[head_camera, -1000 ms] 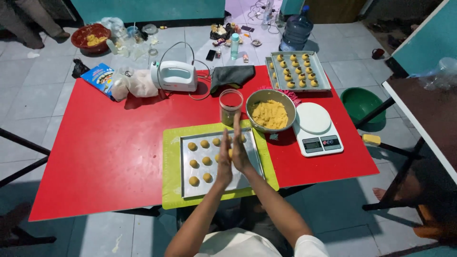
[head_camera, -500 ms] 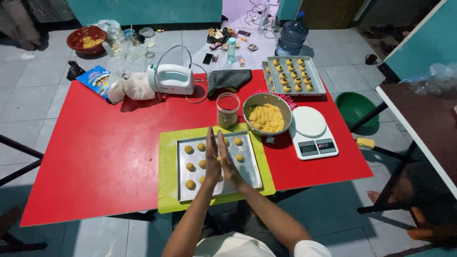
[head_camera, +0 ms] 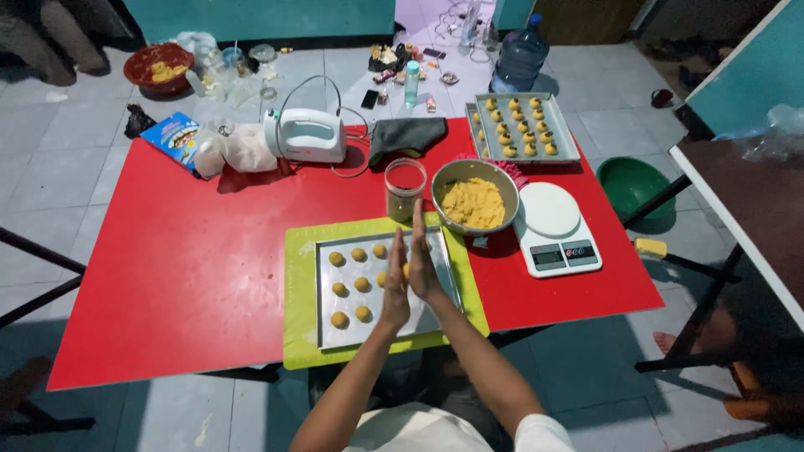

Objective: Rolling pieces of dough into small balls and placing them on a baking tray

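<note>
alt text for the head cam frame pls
A person presses the left hand and right hand palm to palm over a baking tray of dough balls on a red table, beside a bowl of yellow dough.

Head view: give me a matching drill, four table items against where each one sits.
Items:
1. mixer
2. scale
3. bowl
4. near tray

Places:
A. on the green mat, under the hands
B. far side of the table, left of the dark cloth
C. right edge of the table, right of the bowl
D. between the glass jar and the scale

Pairs: 1-B, 2-C, 3-D, 4-A
</note>
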